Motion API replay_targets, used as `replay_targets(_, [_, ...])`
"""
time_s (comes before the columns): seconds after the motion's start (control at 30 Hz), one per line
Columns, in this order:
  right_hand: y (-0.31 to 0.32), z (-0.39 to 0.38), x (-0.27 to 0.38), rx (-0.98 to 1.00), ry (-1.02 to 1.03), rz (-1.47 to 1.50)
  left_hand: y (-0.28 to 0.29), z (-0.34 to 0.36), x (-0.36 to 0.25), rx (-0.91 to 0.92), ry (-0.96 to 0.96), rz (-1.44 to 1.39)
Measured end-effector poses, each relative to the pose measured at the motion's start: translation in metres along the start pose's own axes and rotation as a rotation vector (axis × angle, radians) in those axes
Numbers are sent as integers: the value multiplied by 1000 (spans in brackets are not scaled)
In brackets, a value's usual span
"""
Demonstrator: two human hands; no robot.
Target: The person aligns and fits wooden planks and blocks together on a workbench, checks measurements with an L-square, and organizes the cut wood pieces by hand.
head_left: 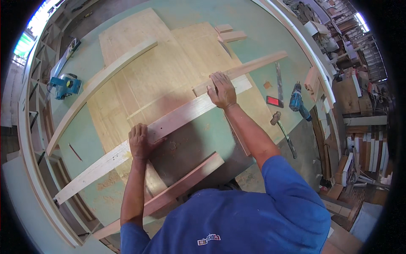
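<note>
Left hand (141,142) and right hand (222,91) on a long pale plank (182,117)

The left hand holds the plank, with its fingers over the far edge and its thumb by the near edge. The right hand lies across the plank too, and its fingers reach onto a thin pinkish board (262,62) just behind. I cannot tell if the right hand squeezes or only presses.

The plank lies on a slant over big yellow wood sheets (135,55), and its left end sticks out past them. Under it all is a green table (262,25).

If one hand pushes harder than the other, the plank might turn. Sawdust (111,181) on the table could make wood slide. Fingertips might get pinched if the plank and the thin board bump together.

Farther out, a bent wood strip (101,78) lies to the left, past a pencil (75,151), with a blue power tool (67,86) beyond. To the right are a red-handled square (275,100), a blue drill (296,99) and a hammer (284,134). A swinging elbow might knock the hammer.

The blue shirt (253,207) has a small pale badge (209,239) with marks. I see no words clear enough to read on the tools.
</note>
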State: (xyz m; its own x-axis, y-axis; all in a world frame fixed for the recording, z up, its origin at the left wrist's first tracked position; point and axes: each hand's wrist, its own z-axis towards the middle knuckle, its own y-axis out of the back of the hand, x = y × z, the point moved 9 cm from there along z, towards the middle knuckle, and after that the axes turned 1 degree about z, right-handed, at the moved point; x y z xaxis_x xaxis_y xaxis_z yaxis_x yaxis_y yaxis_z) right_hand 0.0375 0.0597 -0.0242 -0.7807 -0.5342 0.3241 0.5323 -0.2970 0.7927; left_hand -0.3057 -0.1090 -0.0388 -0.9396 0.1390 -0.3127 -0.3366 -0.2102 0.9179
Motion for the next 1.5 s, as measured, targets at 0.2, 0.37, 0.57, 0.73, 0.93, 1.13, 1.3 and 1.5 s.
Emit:
replay_targets(0.2, [-13, 24, -5, -14, -11, 3, 2, 25, 11, -23, -20, 7])
replay_targets(0.37, [-24, 38, -8, 1, -21, 6, 3, 38, 19, -7, -7, 25])
replay_targets(0.57, [-31, 51, -11, -8, -16, 2, -1, 50, 29, -22, -24, 27])
replay_targets(0.73, [-35, 55, -12, 15, -31, 25, -3, 53, 33, -12, -8, 63])
replay_targets(0.93, [-39, 61, -14, 20, -24, 8, -5, 57, 40, -37, -22, 54])
replay_targets(1.13, [-41, 64, -15, 17, -21, 9, -7, 60, 43, -43, -11, 45])
replay_targets(1.3, [-42, 68, -13, -10, -4, 7, -9, 63, 48, -31, -8, 53])
replay_targets(1.5, [-45, 71, -15, -19, -4, 11, -6, 68, 48, -45, -16, 52])
